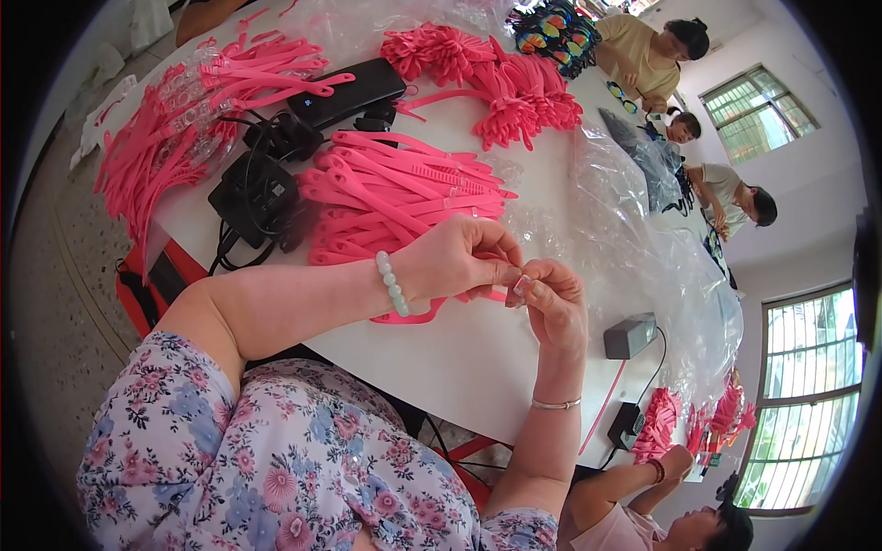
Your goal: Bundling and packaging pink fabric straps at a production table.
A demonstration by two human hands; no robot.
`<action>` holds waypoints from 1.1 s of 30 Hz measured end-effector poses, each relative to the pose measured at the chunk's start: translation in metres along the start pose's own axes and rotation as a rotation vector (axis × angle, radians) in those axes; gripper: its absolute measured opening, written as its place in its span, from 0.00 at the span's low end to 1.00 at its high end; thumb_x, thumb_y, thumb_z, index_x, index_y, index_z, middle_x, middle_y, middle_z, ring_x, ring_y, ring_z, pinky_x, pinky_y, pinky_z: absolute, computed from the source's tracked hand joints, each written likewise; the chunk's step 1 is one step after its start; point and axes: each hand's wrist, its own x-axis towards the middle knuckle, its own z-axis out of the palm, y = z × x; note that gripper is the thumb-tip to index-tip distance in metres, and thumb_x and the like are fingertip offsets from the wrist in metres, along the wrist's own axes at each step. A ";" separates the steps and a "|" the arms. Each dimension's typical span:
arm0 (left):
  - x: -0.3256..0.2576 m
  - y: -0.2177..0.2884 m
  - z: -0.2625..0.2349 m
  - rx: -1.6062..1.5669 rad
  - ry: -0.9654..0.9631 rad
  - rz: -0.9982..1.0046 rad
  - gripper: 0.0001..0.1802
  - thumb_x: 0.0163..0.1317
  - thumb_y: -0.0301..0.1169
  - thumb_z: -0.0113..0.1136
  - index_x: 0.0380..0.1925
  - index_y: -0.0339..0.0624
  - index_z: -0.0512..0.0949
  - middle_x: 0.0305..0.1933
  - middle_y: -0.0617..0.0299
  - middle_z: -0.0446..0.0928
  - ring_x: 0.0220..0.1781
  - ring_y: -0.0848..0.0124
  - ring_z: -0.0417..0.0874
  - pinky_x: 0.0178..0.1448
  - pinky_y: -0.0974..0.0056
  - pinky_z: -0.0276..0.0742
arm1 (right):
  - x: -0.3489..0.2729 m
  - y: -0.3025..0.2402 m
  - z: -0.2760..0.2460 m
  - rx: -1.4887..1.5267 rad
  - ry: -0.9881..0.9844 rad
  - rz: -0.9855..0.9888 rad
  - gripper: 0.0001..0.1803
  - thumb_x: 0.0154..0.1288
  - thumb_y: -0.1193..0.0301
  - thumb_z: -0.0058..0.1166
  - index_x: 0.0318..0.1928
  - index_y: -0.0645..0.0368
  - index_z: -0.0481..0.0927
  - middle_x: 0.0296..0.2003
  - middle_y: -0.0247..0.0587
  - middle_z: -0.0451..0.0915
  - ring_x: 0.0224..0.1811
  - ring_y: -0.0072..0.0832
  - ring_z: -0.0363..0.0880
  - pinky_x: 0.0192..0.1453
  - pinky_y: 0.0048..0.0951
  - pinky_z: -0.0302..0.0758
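Observation:
My left hand [459, 259] and my right hand [554, 301] meet over the white table [478, 354], fingertips pinched together on a pink strap [418, 315] that loops down under my left wrist. A pale bead bracelet circles the left wrist and a thin bangle the right. Just beyond my hands lies a pile of pink straps [395, 195]. What sits between the fingertips is too small to make out.
More pink strap heaps lie at the far left [184, 119] and far middle [496, 78]. Black power adapters and cables [262, 188], a dark power bank [349, 92], clear plastic sheeting [634, 239] and a grey box [630, 335] share the table. Other people work at the far right and lower right.

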 end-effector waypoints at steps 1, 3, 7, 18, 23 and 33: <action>-0.002 0.004 0.003 -0.001 -0.002 0.001 0.04 0.58 0.25 0.58 0.34 0.37 0.77 0.27 0.65 0.76 0.26 0.79 0.75 0.25 0.75 0.69 | 0.000 0.000 0.000 0.004 0.005 -0.017 0.06 0.57 0.74 0.58 0.31 0.66 0.78 0.25 0.39 0.78 0.27 0.25 0.75 0.35 0.24 0.72; -0.005 0.010 0.010 0.172 0.083 0.137 0.06 0.56 0.23 0.60 0.34 0.36 0.78 0.28 0.66 0.77 0.28 0.79 0.77 0.28 0.73 0.73 | -0.001 0.000 0.000 0.007 0.029 -0.019 0.07 0.57 0.74 0.57 0.31 0.66 0.77 0.25 0.39 0.78 0.28 0.25 0.75 0.35 0.24 0.72; 0.000 0.002 0.003 0.410 0.041 0.373 0.08 0.52 0.21 0.62 0.34 0.35 0.79 0.29 0.62 0.78 0.29 0.77 0.79 0.30 0.71 0.75 | 0.001 0.001 -0.003 0.031 0.051 -0.045 0.07 0.58 0.73 0.57 0.32 0.66 0.77 0.26 0.39 0.78 0.29 0.25 0.75 0.37 0.25 0.71; 0.006 -0.008 0.000 0.895 0.147 0.842 0.11 0.47 0.19 0.64 0.33 0.36 0.79 0.27 0.57 0.79 0.31 0.64 0.81 0.37 0.66 0.76 | 0.001 0.000 -0.002 0.032 0.050 -0.041 0.08 0.58 0.72 0.58 0.32 0.65 0.77 0.26 0.38 0.78 0.29 0.25 0.75 0.36 0.24 0.71; 0.005 -0.008 0.003 0.716 0.113 0.797 0.10 0.49 0.18 0.63 0.34 0.36 0.79 0.28 0.58 0.80 0.32 0.67 0.81 0.38 0.67 0.77 | 0.001 0.003 -0.005 0.089 0.028 -0.054 0.09 0.57 0.71 0.58 0.33 0.65 0.77 0.26 0.39 0.78 0.29 0.25 0.75 0.35 0.24 0.71; 0.004 -0.012 0.009 0.615 0.154 0.903 0.11 0.47 0.14 0.62 0.33 0.36 0.81 0.36 0.58 0.79 0.35 0.68 0.80 0.38 0.69 0.78 | 0.002 0.011 -0.007 0.242 -0.071 -0.054 0.07 0.58 0.74 0.56 0.35 0.66 0.77 0.28 0.41 0.78 0.30 0.28 0.77 0.36 0.27 0.74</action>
